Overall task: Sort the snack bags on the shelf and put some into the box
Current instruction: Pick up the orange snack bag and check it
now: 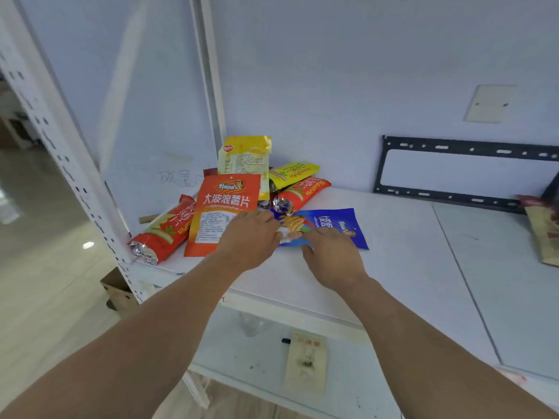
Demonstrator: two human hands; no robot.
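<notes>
Both bare forearms reach forward and up from the bottom corners, angling in toward each other so the hands end up close together, nearly side by side. Left hand (249, 237) is palm down, back of the hand facing up, fingers stretched forward and flat-ish. Right hand (332, 255) is palm down too, fingers extended ahead, thumb sticking out toward the left one. Fingertips on both are partly hard to make out.

blue bag (332, 226) partly hidden, right-edge bag (544, 234) cropped
</notes>
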